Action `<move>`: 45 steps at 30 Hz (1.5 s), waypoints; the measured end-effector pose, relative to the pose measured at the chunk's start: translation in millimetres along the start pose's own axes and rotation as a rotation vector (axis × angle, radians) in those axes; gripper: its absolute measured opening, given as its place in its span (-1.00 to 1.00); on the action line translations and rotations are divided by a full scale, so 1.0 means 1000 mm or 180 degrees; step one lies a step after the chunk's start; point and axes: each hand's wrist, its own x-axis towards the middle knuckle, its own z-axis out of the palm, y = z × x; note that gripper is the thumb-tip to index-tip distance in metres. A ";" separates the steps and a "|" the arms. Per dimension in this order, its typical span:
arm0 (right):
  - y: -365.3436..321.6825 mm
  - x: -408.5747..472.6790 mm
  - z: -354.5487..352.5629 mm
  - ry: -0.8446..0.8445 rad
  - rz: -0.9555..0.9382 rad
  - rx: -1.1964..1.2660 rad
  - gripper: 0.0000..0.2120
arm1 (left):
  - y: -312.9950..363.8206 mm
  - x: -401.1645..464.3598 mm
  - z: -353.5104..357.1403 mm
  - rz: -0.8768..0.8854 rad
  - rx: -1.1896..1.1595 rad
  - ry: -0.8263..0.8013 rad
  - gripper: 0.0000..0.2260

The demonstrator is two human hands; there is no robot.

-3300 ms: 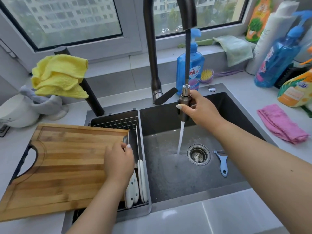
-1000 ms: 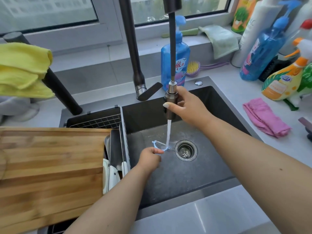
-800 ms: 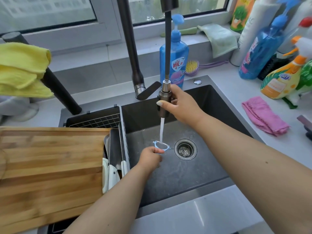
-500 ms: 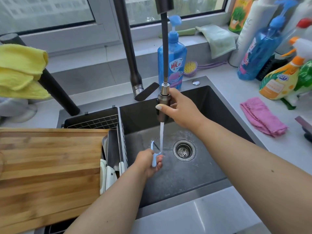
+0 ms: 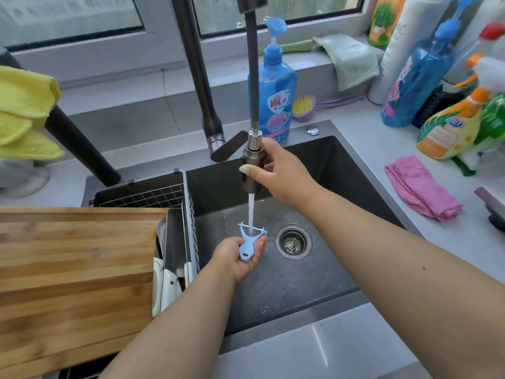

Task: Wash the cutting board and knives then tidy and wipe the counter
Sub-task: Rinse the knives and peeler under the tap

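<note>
Peeler [image 5: 248,243] turned blade-up, left hand [image 5: 237,259]

We are at a home kitchen sink [image 5: 341,170], dark and set into a pale counter [image 5: 363,348] under a window [image 5: 273,9]. We see a pull-out tap [image 5: 252,170] running, a blue bottle of dish soap [image 5: 273,86], spray cleaners [image 5: 451,127], cloths in yellow [image 5: 24,110] and pink [image 5: 420,187], a scrubbing brush [image 5: 303,106] and a wooden cutting board [image 5: 76,274] over a wire draining basket [image 5: 144,195].
</note>
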 end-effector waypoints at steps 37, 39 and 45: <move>-0.018 -0.012 -0.002 0.0718 -0.0015 -0.0111 -0.63 | 0.015 -0.059 0.010 0.0349 0.1620 0.0811 -0.62; -0.029 -0.012 -0.006 0.0828 -0.0140 -0.0180 -0.64 | 0.016 -0.066 0.011 0.0296 0.1693 0.0755 -0.56; -0.063 -0.002 -0.025 0.1196 -0.0482 -0.0167 -0.59 | 0.019 -0.083 0.011 0.0425 0.1745 0.0656 -0.58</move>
